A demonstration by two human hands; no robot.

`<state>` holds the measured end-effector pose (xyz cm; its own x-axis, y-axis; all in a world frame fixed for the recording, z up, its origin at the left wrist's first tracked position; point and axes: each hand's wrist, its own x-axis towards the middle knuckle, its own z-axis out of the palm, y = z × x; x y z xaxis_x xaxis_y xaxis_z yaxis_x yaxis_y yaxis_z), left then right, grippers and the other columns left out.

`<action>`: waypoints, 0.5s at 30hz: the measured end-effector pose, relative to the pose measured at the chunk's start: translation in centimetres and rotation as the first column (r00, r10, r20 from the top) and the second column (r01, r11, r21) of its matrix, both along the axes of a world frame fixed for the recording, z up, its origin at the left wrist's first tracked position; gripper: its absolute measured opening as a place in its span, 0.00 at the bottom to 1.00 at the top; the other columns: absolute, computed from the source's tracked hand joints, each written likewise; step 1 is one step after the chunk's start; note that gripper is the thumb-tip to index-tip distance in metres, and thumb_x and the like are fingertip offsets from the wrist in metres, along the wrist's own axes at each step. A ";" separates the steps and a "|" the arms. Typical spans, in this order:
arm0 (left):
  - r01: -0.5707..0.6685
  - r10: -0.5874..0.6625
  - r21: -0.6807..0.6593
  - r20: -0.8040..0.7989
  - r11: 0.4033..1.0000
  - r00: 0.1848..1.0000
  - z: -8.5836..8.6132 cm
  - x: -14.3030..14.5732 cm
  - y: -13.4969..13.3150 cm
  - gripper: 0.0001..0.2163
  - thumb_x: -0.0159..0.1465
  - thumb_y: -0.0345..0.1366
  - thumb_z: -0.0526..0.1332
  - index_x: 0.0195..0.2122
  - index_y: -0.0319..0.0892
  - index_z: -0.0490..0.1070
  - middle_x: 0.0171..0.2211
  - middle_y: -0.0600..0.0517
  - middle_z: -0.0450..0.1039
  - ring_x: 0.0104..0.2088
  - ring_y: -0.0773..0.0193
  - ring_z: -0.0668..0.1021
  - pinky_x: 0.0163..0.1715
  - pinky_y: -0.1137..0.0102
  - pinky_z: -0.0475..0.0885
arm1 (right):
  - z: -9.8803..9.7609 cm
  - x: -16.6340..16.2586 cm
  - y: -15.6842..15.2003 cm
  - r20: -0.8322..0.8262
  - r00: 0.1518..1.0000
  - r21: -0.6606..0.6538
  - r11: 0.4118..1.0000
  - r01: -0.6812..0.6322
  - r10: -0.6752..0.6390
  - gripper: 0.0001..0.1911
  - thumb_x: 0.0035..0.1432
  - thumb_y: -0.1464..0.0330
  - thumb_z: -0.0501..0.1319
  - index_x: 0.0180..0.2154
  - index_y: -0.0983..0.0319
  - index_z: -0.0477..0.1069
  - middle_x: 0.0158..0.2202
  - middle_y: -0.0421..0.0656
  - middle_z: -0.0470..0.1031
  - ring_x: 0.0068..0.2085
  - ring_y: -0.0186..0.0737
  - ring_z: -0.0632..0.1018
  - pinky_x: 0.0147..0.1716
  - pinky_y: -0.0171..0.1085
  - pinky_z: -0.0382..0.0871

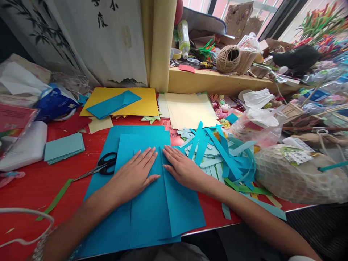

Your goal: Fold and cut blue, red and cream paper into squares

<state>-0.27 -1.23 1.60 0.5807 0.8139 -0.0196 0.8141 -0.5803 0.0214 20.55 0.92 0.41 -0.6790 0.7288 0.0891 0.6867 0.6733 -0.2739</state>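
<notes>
My left hand (137,175) lies flat on a sheet of blue paper (150,214), fingers stretched out and pointing away from me. Just across a lengthwise crease, my right hand (183,166) presses flat on the same paper, whose right flap (185,210) spreads toward the table edge. Larger blue sheets (108,232) lie underneath. Black-handled scissors (104,165) rest to the left of my left hand, blades pointing left. Beside my right hand is a heap of cut blue and pale green paper strips (217,152).
Yellow paper (100,96) with a folded blue piece (114,105) lies at the back, cream sheets (190,108) beside it. A pale blue paper stack (64,148) sits left. At right is a netted, wrapped bundle (293,177). Twine (228,58) stands on the cluttered ledge.
</notes>
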 end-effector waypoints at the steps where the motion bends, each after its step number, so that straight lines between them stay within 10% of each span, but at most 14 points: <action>1: -0.010 0.010 -0.023 -0.008 1.000 1.000 -0.1 -0.1 0.1 0.33 0.64 0.55 0.40 0.64 0.37 0.48 0.65 0.45 0.44 0.64 0.54 0.52 0.60 0.55 0.54 | -0.2 0.0 -0.1 0.019 1.000 -0.017 1.000 -0.003 0.004 0.33 0.66 0.56 0.38 0.63 0.72 0.46 0.65 0.51 0.43 0.66 0.43 0.45 0.64 0.45 0.46; 15: -0.089 0.087 -0.036 -0.045 0.995 0.995 -0.9 -1.3 0.8 0.35 0.63 0.57 0.36 0.64 0.38 0.44 0.65 0.47 0.41 0.65 0.56 0.48 0.62 0.56 0.47 | -0.8 -1.8 0.7 -0.055 0.997 -0.031 0.998 -0.059 0.058 0.32 0.66 0.57 0.38 0.64 0.70 0.44 0.66 0.48 0.42 0.66 0.41 0.44 0.64 0.44 0.45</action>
<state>-1.59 -0.43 0.72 0.5048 0.8600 -0.0747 0.8626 -0.5059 0.0053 18.76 1.65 -0.43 -0.7153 0.6910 0.1038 0.6300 0.7020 -0.3321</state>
